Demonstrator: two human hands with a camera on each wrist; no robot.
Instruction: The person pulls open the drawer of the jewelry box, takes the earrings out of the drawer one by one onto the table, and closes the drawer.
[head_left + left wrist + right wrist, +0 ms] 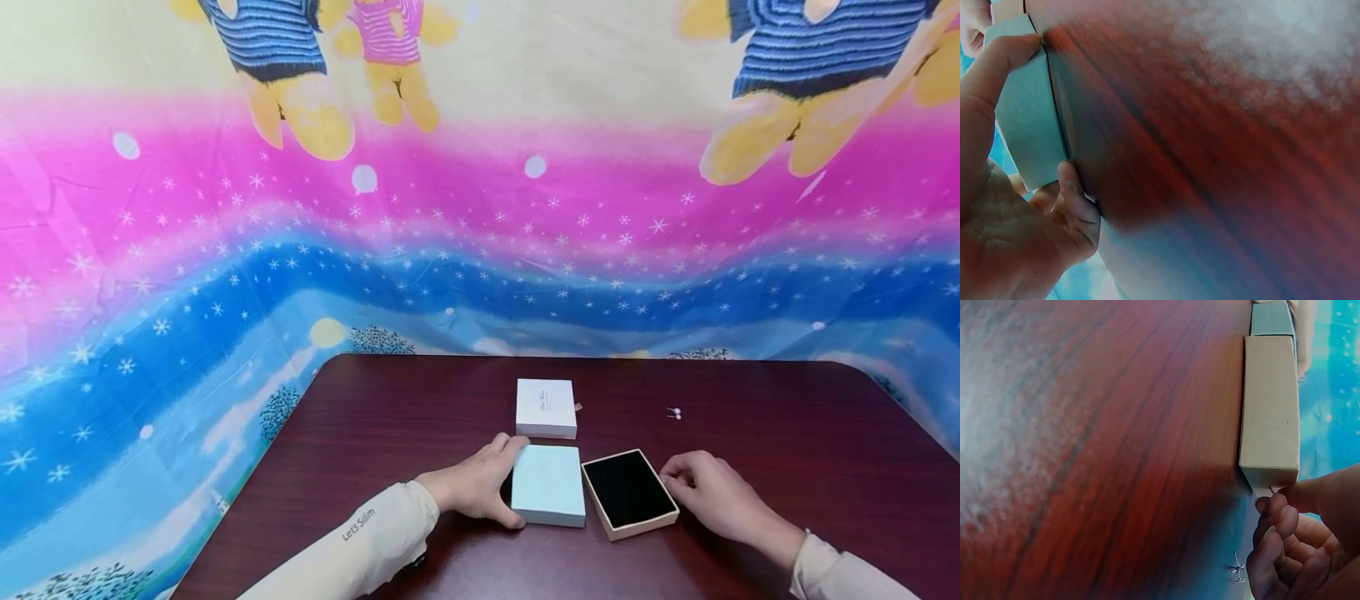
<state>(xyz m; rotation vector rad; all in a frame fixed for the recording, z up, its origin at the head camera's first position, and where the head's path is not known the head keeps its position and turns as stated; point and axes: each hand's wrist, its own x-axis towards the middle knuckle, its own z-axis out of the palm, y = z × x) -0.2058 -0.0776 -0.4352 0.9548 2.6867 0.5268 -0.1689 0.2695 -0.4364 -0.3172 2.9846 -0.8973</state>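
Observation:
A pale mint box [547,485] lies flat on the table, and my left hand [480,482] grips it from the left, thumb at the near corner and fingers at the far one. In the left wrist view the thumb and fingers span the mint box's side [1032,119]. Just right of it sits a shallow tan box [632,493] with a black lining facing up, turned slightly. At its right edge is my right hand [712,492]. The right wrist view shows thumb and forefinger pinching a small pull tab [1273,490] at the tan box's end.
Behind the mint box stands a white box [546,407] with dark lettering and a small pinkish tab on its right. A pair of small earrings [675,413] lies farther right on the dark red-brown table [420,400]. A printed cloth [480,208] hangs behind the table.

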